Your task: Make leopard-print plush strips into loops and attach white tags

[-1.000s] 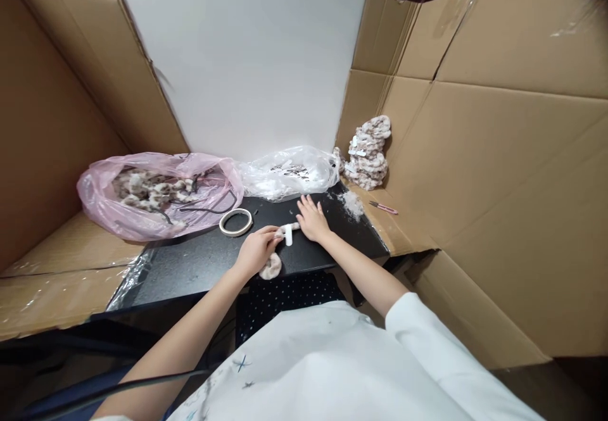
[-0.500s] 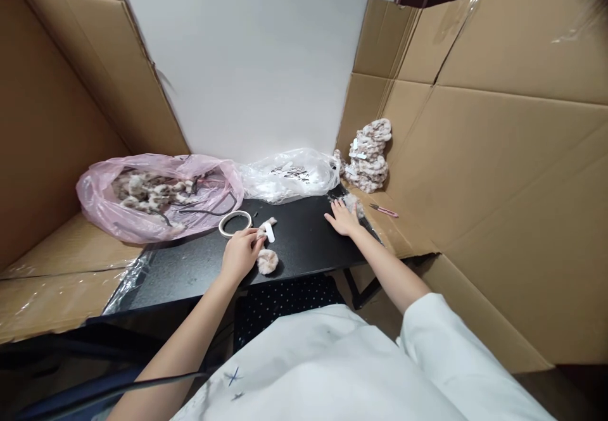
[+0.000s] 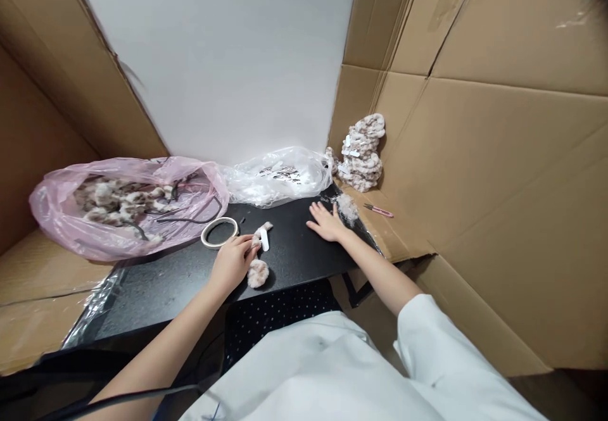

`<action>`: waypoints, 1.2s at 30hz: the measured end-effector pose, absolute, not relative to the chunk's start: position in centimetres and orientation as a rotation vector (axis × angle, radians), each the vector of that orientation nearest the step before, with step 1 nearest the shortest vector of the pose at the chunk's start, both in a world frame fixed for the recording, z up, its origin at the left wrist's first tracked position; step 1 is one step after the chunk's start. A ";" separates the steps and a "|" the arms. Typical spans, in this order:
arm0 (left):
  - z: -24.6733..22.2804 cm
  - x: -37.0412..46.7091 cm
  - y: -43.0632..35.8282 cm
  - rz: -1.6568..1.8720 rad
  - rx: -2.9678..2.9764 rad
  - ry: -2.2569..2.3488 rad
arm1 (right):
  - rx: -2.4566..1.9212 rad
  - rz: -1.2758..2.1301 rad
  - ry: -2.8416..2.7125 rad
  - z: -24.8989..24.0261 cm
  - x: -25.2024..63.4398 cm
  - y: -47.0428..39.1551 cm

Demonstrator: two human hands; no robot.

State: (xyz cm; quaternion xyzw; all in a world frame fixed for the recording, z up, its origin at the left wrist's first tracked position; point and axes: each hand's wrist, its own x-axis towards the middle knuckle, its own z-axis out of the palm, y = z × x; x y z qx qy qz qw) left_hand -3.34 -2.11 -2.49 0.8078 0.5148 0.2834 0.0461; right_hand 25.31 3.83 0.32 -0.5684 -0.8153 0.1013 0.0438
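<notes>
Right hand, spread, backed off lint; left hand pinches furry strip between them.

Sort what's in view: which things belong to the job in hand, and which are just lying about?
Seem to belong:
fluffy piece with white tag, held in the left hand
pile of similar tagged pieces
perhaps the pink bag of furry pieces

Seem just lying about:
tape roll beside the left hand
loose fluff near the right hand
snips
</notes>
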 end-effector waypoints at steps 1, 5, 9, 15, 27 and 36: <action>-2.5 -3.1 -1.8 0.838 2.498 1.535 | -1.789 0.287 -2.457 0.7 26.3 4.0; -2.4 -2.4 0.4 0.723 2.624 1.430 | -1.636 0.237 -2.516 1.3 26.4 2.1; -2.8 -2.2 3.5 0.676 2.713 1.347 | -1.088 0.298 -2.797 0.2 24.5 -0.2; -3.1 -1.3 6.7 0.738 2.710 1.241 | -1.380 0.059 -2.664 0.3 27.1 3.6; -0.9 -0.1 3.2 0.876 1.675 1.086 | -0.804 0.548 -2.084 1.1 18.9 4.2; 0.1 -0.2 3.5 0.723 1.287 0.815 | -0.856 0.685 -1.915 -0.5 18.0 4.6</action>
